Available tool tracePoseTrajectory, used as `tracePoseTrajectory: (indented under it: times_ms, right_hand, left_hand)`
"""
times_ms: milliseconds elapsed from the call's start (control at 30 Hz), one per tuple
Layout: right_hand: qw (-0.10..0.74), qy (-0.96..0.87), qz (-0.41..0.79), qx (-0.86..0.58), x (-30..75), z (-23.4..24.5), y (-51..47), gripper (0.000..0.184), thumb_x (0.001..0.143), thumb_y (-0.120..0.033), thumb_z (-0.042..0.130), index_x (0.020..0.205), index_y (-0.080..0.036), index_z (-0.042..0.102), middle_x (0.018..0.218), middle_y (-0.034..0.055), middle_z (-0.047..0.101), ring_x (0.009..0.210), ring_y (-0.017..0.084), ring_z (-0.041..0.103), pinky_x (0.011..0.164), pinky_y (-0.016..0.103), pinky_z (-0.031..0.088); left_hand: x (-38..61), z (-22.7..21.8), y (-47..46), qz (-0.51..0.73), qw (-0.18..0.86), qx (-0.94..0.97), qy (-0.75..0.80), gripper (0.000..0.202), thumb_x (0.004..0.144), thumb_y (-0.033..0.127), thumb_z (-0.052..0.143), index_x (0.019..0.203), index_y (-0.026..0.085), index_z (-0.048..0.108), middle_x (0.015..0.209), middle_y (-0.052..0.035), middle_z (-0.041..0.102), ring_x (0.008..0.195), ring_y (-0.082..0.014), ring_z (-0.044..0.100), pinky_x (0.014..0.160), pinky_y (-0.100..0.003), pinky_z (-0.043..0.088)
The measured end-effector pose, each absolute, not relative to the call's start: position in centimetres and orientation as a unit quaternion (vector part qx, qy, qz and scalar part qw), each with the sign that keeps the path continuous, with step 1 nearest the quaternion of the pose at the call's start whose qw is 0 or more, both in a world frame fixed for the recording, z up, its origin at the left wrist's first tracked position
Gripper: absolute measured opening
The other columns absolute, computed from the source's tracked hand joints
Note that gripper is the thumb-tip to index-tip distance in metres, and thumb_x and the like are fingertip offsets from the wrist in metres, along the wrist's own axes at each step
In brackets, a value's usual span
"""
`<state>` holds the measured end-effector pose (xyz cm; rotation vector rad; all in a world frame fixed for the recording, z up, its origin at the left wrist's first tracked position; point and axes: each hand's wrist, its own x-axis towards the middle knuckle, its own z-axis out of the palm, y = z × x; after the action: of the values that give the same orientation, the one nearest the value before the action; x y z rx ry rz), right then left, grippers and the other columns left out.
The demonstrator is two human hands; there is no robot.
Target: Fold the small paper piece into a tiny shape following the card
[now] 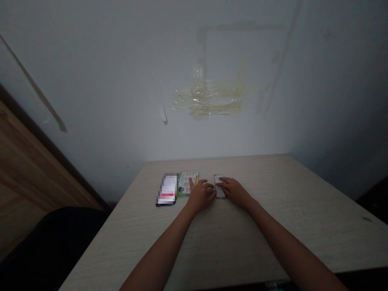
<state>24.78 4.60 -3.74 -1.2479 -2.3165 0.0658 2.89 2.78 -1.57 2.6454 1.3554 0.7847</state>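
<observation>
My left hand (pixel 201 196) lies on the pale wooden table (pixel 273 202) with its forefinger stretched onto a green printed card (pixel 185 182) and the other fingers curled loosely. My right hand (pixel 234 190) rests beside it, its fingers laid flat on a small white card or slip (pixel 218 184). The two hands almost touch. A phone (pixel 167 190) with a lit screen lies just left of the green card.
A grey wall with old tape marks (pixel 209 99) rises right behind the table. A wooden panel (pixel 27 173) stands at the left, and a dark chair back (pixel 45 242) sits low at the left. The room is dim.
</observation>
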Motion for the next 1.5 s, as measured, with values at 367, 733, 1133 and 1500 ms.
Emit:
tracePoseTrajectory:
  times_ms: [367,733,1133,1500]
  right_hand:
    - [0.231,-0.857,0.018,-0.461,24.8,-3.7,4.7,0.037,0.093,-0.022,0.047,0.126,-0.029,0.061,0.137,0.0080,0.054,0.125,0.022,0.051,0.107,0.042,0.038]
    - [0.316,-0.822,0.106,-0.463,25.1,-4.0,4.8,0.031,0.089,-0.024,0.053,0.118,-0.019,0.065,0.133,0.0108,0.058,0.124,0.023,0.051,0.109,0.043,0.037]
    - [0.330,-0.802,0.133,-0.479,25.1,-4.1,4.9,0.027,0.090,-0.025,0.052,0.111,-0.020,0.070,0.130,0.0104,0.059,0.122,0.023,0.053,0.108,0.042,0.039]
    - [0.373,-0.769,0.171,-0.490,25.2,-4.4,5.0,0.027,0.085,-0.025,0.059,0.111,-0.021,0.069,0.129,0.0098,0.061,0.121,0.022,0.055,0.108,0.043,0.040]
  left_hand:
    - [3.0,-1.5,2.7,0.239,0.055,0.868,0.431,0.020,0.091,0.037,0.053,0.098,0.037,0.071,0.117,0.0044,0.070,0.131,-0.0280,0.043,0.104,-0.074,-0.015]
    - [3.4,-1.2,2.8,0.206,0.029,0.879,0.429,0.022,0.094,0.035,0.049,0.108,0.032,0.064,0.116,0.0004,0.070,0.126,-0.0257,0.048,0.104,-0.073,-0.017]
    - [3.4,-1.7,3.2,0.215,0.005,0.881,0.421,0.023,0.092,0.040,0.052,0.111,0.036,0.066,0.125,0.0026,0.065,0.131,-0.0288,0.042,0.103,-0.075,-0.015]
    - [3.1,-2.2,3.5,0.194,-0.002,0.881,0.431,0.028,0.091,0.050,0.051,0.115,0.040,0.063,0.127,0.0032,0.065,0.133,-0.0321,0.041,0.100,-0.078,-0.017]
